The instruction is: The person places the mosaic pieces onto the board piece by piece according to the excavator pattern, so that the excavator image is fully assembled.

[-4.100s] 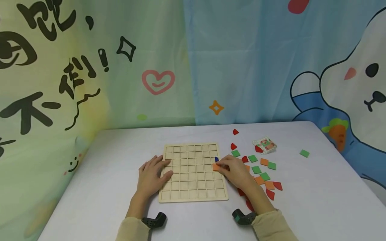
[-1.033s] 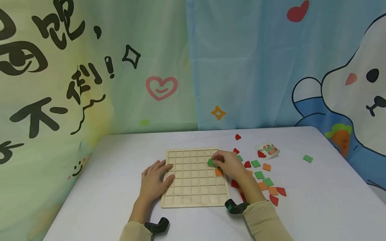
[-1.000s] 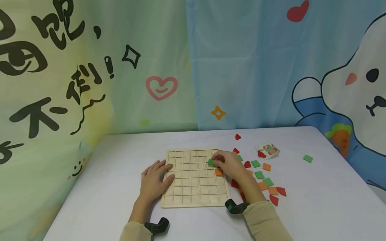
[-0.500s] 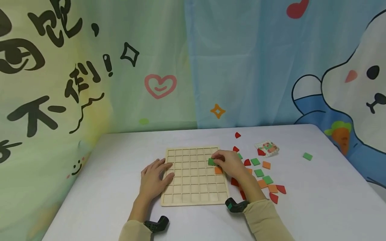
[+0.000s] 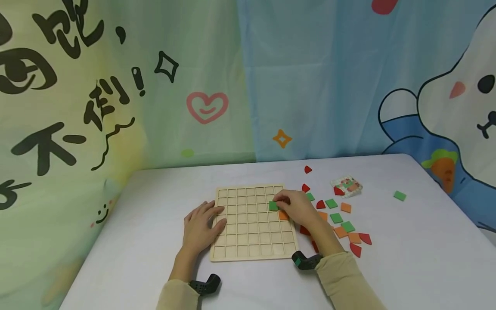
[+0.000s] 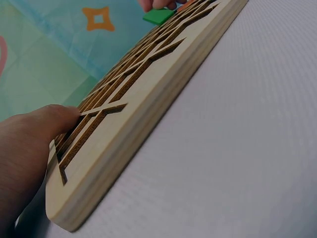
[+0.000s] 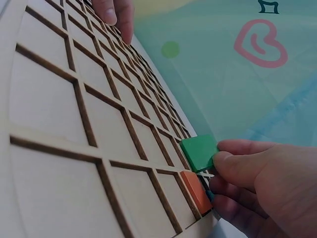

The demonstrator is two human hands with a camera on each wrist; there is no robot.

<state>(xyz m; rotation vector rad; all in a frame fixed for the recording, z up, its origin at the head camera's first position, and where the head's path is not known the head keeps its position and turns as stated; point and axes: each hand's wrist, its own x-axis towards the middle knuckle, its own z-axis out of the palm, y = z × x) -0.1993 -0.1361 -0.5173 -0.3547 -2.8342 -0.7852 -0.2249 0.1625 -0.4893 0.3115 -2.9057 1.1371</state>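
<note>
A wooden grid board [image 5: 248, 259] lies on the table. My left hand [image 5: 203, 227] rests on its left edge with relaxed fingers; the left wrist view shows the thumb [image 6: 54, 119] on the rim. My right hand [image 5: 296, 207] pinches a green square tile [image 5: 273, 206] over the board's right side. In the right wrist view this green tile [image 7: 199, 152] looks slightly tilted, held at one edge between thumb and fingers. An orange square tile [image 5: 284, 215] sits in a nearby cell. Beside it a bit of a blue piece [image 7: 210, 195] shows, mostly hidden by my fingers.
Right of the board lie scattered green tiles [image 5: 336, 218], orange tiles [image 5: 346, 208] and red rounded-corner pieces [image 5: 355, 249]. Some are hidden under my right forearm. A patterned card [image 5: 348, 187] lies behind them with a red piece [image 5: 339, 191] on it. A printed curtain [image 5: 310, 86] hangs behind.
About four seconds ago my right hand was at the orange tile; since then it has picked a green tile from the scatter and brought it over the board. The left hand stays put.
</note>
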